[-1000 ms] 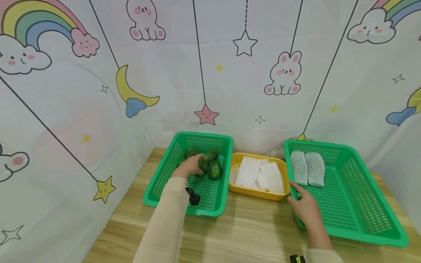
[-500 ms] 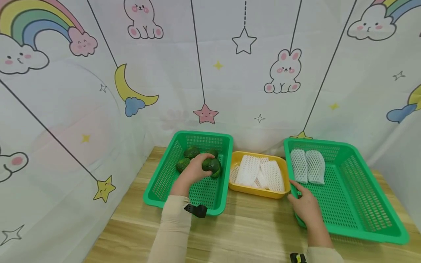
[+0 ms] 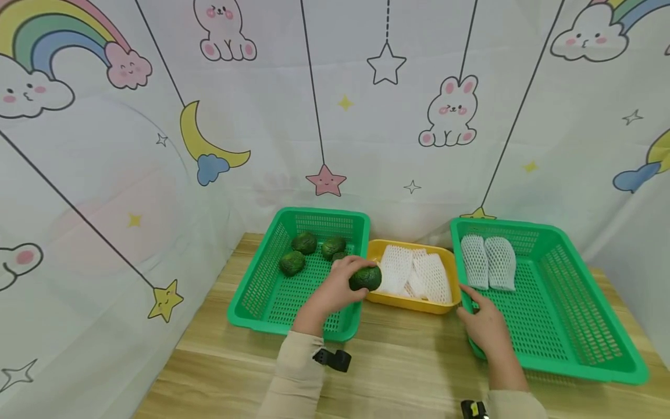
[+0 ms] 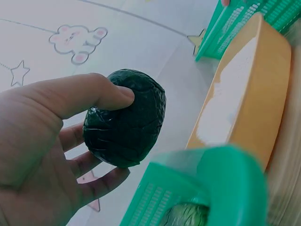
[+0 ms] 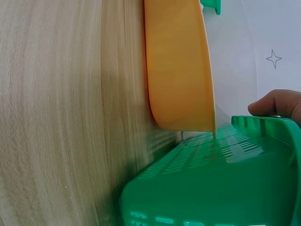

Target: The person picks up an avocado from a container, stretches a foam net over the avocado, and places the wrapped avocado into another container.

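My left hand [image 3: 340, 285] holds a dark green avocado [image 3: 365, 278] between thumb and fingers, above the right rim of the left green basket [image 3: 293, 323]. In the left wrist view, the avocado [image 4: 127, 120] shows a shiny, creased surface, with the thumb across its top. Several more avocados [image 3: 292, 263] lie in that basket, one partly hidden behind the hand. My right hand [image 3: 487, 326] grips the left rim of the right green basket [image 3: 586, 375]; in the right wrist view only a digit [image 5: 275, 103] shows over the rim.
Between the baskets stands a yellow tray [image 3: 408, 304] with several white foam net sleeves [image 3: 395, 270]. Two net-sleeved items [image 3: 501, 265] lie at the back left of the right basket. A wooden table [image 3: 398, 361] bears everything, against a cartoon-printed cloth [image 3: 366, 139].
My left hand has taken hold of an avocado in the left basket and moved right and up with it to the basket's right rim. The right hand has stayed at its rim.
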Motion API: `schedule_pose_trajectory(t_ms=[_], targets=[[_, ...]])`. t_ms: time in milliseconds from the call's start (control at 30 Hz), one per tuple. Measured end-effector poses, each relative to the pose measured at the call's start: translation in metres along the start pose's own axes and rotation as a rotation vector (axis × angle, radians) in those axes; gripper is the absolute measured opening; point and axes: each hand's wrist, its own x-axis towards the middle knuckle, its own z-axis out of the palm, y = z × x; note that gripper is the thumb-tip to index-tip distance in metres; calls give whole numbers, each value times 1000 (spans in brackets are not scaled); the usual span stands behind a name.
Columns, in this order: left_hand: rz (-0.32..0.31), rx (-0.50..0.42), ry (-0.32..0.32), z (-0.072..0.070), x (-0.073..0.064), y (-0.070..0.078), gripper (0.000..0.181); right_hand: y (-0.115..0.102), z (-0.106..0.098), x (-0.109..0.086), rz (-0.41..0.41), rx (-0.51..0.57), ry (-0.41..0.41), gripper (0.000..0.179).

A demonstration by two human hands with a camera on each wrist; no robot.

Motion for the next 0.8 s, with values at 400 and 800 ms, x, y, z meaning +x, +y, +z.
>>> schedule_pose_trajectory(t_ms=[400,800], targets=[[-7,39,-12,39,9,29,53,1,0,0,-1,2,-4,57],[-21,17,-108,90,3,23,53,0,1,-1,-19,-4,6,57]])
